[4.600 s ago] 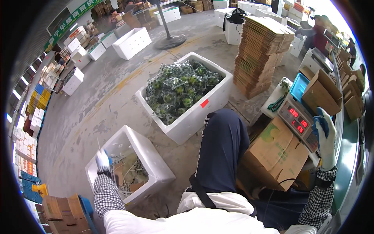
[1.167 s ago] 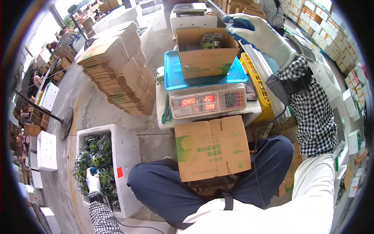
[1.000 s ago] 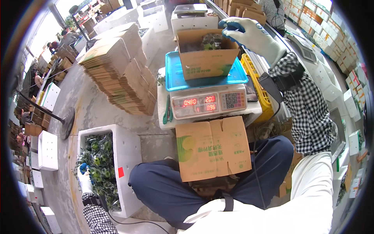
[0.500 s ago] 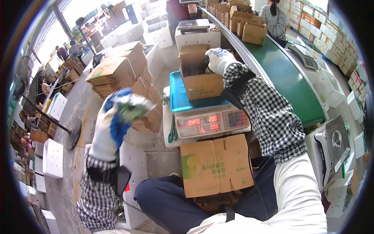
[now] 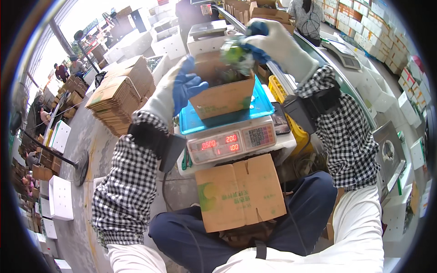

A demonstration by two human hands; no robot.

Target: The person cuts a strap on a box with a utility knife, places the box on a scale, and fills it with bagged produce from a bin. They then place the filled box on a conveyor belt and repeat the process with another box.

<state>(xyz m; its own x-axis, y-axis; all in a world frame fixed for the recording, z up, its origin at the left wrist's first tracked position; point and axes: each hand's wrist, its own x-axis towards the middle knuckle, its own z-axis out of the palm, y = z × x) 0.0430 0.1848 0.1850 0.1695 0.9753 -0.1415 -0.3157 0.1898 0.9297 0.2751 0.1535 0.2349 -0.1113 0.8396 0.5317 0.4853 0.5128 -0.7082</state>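
Observation:
An open cardboard box (image 5: 223,101) sits on the blue tray (image 5: 193,123) of a digital scale (image 5: 231,144); dark contents show inside it. At the box's left side, my left hand (image 5: 180,86), in a white and blue glove, has its fingers spread and holds nothing. My right hand (image 5: 275,45), gloved alike, is raised over the box's far right corner. Its fingers grip a clear plastic bag (image 5: 237,55) with something green inside, blurred by motion. The bag hangs above the opening.
A flattened carton (image 5: 241,193) lies before the scale, above my knees. Stacked flat cartons (image 5: 120,95) stand to the left, a yellow crate (image 5: 298,136) to the right of the scale. White foam boxes (image 5: 168,43) and a person (image 5: 307,20) are farther off.
My left hand, which held a clear bag off to the left, has come to the box and is empty. My right hand has lifted out of the box and holds a bag above it.

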